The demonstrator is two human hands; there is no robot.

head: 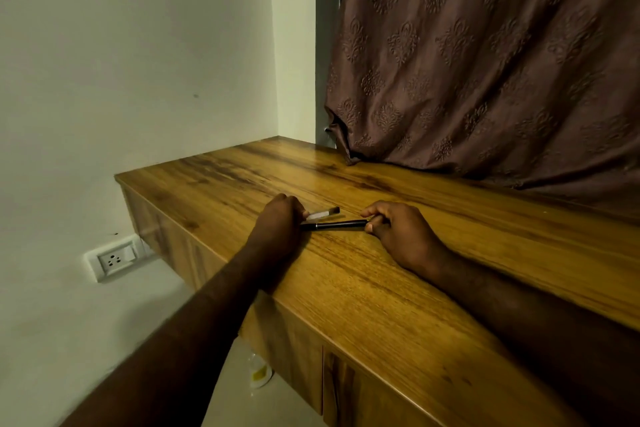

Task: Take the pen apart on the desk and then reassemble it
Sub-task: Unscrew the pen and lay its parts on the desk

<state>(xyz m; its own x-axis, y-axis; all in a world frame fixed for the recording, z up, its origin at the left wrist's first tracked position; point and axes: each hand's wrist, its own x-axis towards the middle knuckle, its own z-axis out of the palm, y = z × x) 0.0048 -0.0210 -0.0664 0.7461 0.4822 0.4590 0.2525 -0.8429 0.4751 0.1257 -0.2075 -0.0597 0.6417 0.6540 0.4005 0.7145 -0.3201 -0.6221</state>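
A black pen barrel (334,225) lies across the wooden desk (363,288), between my two hands. My right hand (401,232) pinches its right end with thumb and fingers. My left hand (278,220) is closed in a fist at the barrel's left end. From that fist a short white pen part with a dark tip (323,214) sticks out to the right, just above the barrel. How the left fingers hold it is hidden by the back of the hand.
A brown patterned curtain (485,62) hangs down onto the desk's far right side. A white wall (121,62) borders the desk on the left, with a socket (112,258) low down. A plastic bottle (259,371) stands on the floor under the desk's front edge.
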